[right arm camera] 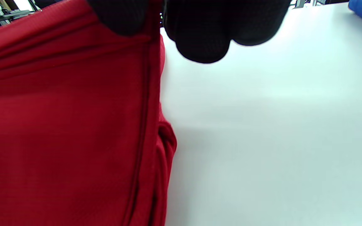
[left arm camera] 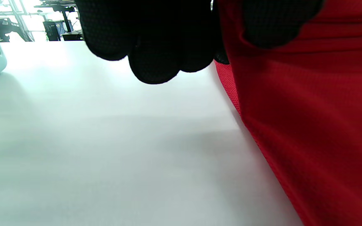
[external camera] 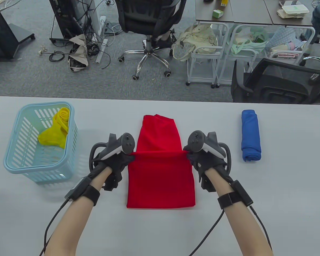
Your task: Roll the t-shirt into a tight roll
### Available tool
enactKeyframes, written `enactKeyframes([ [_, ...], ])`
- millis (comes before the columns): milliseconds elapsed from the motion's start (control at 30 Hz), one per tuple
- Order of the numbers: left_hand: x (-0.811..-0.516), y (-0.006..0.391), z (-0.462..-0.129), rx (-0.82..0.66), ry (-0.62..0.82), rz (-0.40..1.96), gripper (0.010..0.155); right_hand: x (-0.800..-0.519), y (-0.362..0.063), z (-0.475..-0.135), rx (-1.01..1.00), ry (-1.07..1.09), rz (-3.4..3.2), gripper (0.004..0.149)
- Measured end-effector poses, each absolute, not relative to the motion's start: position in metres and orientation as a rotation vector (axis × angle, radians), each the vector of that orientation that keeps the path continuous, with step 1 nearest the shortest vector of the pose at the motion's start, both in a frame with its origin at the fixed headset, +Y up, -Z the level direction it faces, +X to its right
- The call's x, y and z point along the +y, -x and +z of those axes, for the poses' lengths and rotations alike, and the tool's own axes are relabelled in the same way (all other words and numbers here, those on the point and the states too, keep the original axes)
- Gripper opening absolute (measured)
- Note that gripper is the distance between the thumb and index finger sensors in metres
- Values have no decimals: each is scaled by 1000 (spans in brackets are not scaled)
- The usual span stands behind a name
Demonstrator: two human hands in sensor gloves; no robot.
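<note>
Your left hand (external camera: 114, 160) and right hand (external camera: 202, 157) each pinch a side edge of the red t-shirt (external camera: 161, 181), folded into a strip mid-table, holding a taut crease across it. You're judging the fold, not yet rolling; next, lay it flat and start turning tightly. Beyond right lies a blue roll (external camera: 251, 138).

T-shirt (external camera: 160, 170) mid-table, basket (external camera: 16, 160) left, rolled cloth (external camera: 251, 136) right, apparently apart.
</note>
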State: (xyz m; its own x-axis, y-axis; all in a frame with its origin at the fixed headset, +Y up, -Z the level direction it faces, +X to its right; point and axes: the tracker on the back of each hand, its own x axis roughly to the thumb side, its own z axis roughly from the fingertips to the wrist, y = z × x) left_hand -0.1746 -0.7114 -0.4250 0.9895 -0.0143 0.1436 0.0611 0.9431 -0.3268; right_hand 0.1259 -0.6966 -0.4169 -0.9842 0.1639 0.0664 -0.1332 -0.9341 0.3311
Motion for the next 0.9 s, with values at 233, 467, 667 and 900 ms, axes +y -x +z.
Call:
enactKeyframes([
  [233, -659, 159, -464, 87, 75, -128, 66, -657, -132, -458, 273, 223, 2872, 69],
  [467, -697, 147, -437, -137, 223, -130, 65, -686, -124, -433, 391, -8, 3048, 62],
  [667, -761, 138, -386, -355, 584, -121, 67, -745, -97, -372, 760, -441, 3016, 68],
  [900, -770, 148, -332, -420, 588, -253, 69, -757, -93, -312, 849, -580, 3129, 75],
])
